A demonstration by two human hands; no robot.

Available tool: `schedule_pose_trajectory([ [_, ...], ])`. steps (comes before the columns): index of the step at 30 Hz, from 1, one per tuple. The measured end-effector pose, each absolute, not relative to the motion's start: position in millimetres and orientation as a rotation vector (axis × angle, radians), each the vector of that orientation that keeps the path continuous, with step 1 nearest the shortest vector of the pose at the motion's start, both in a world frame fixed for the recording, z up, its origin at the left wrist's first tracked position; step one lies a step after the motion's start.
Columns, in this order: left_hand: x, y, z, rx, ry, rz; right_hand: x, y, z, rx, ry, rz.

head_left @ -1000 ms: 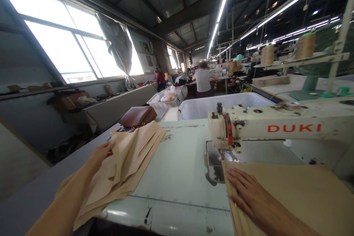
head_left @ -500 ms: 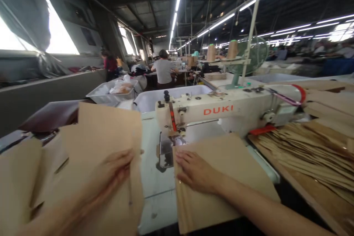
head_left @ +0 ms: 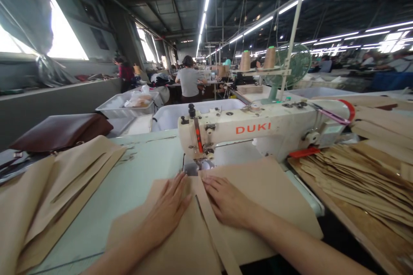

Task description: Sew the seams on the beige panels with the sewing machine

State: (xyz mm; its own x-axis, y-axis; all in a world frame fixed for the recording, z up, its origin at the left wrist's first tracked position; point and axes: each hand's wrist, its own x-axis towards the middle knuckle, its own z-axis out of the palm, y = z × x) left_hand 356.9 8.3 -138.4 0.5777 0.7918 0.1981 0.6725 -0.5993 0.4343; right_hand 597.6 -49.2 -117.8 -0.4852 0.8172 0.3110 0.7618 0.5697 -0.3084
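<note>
My left hand [head_left: 166, 210] lies flat on a tan sheet panel [head_left: 185, 249], its fingertips close to the needle area [head_left: 204, 164] of the white sewing machine [head_left: 222, 131]. Flat on a second tan panel [head_left: 267, 189], my right hand [head_left: 230, 202] has its fingers stretched toward the same spot. The panels' edges meet between my hands, with a narrow strip [head_left: 213, 223] and a dark gap running toward me. Whether the edges overlap under the presser foot I cannot tell.
Folded tan panels [head_left: 64, 189] lie at left beside a dark brown leather bag [head_left: 61, 131]. On the right, a wooden board [head_left: 355, 206] bears a stack of tan pieces [head_left: 361, 180]. Behind the machine are a white bin [head_left: 213, 106], thread cones [head_left: 245, 61] and a person [head_left: 189, 81].
My left hand has brought its panel right and laid it down against the right-hand panel at the needle. The folded panels at left now show. My right hand has barely moved.
</note>
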Motion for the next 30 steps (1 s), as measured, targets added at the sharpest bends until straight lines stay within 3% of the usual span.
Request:
schedule_pose_trajectory([
  [12,384,25,-117,2.735,0.821,0.66,603,-56,-112,-1.218,-2.421,0.16],
  [21,395,78,-112,2.859,1.024,0.669,604,-57,-110,-1.212,-2.457,0.205],
  [30,374,13,-121,2.795,1.204,0.525,605,-56,-108,-1.191,-2.437,0.205],
])
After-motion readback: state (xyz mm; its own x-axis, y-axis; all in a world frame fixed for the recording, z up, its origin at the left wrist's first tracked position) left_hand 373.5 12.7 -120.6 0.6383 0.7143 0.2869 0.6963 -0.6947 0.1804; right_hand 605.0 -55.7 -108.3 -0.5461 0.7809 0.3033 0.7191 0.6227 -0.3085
